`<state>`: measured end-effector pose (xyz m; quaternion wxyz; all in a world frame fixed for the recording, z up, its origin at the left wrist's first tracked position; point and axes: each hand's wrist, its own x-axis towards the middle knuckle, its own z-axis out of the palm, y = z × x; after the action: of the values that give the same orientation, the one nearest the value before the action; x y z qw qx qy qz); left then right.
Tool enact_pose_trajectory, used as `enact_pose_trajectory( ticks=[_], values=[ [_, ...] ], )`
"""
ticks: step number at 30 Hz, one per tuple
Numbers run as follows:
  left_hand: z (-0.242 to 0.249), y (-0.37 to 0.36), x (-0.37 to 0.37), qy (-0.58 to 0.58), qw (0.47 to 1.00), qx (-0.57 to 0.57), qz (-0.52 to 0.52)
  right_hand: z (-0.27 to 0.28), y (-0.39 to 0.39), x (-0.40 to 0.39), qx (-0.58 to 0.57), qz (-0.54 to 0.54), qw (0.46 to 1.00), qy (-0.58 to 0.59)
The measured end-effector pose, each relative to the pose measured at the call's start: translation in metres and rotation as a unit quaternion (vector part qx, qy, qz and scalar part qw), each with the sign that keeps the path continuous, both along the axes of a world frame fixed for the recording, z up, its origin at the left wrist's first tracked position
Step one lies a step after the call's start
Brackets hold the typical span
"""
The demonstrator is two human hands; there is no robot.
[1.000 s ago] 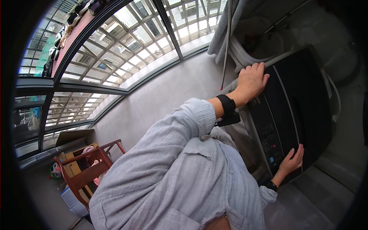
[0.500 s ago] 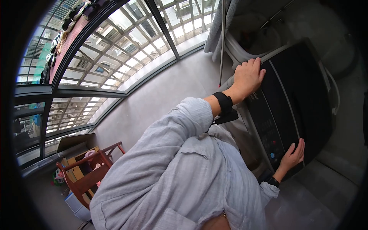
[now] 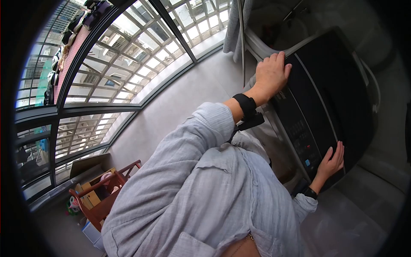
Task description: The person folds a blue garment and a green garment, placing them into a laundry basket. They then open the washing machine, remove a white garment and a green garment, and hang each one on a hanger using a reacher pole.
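A washing machine with a dark top [image 3: 332, 94] fills the right side of the head view. Along its near side runs a control panel [image 3: 300, 137] with small marks, a red light and a blue sticker. My left hand [image 3: 272, 77] is closed over the left corner of the top, its fingers curled at the edge and mostly hidden, thumb to the right. Near the other end of the machine, my right hand [image 3: 332, 162] lies flat on the dark top with its fingers stretched out. Each wrist wears a black band.
A grey curtain [image 3: 233, 32] and a thin pole [image 3: 243, 51] hang beside the machine's left corner. Barred windows [image 3: 128, 55] line the left. Shoes [image 3: 53, 79] rest on a ledge outside. A reddish-brown wooden rack [image 3: 102, 201] with boxes stands at lower left.
The view has shifted slightly. Both hands keep their places on the machine, the left at the corner and the right flat on the top.
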<state>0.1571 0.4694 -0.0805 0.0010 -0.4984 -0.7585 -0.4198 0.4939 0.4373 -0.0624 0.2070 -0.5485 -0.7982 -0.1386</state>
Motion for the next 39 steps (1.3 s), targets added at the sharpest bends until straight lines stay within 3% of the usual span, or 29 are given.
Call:
enact_pose_trajectory(
  ticks=[39],
  values=[
    [0.0040,-0.0025,-0.0032,-0.014,0.999,-0.023,-0.031,-0.0006,-0.0023,0.0010,-0.016,-0.017,1.000,-0.002]
  ],
)
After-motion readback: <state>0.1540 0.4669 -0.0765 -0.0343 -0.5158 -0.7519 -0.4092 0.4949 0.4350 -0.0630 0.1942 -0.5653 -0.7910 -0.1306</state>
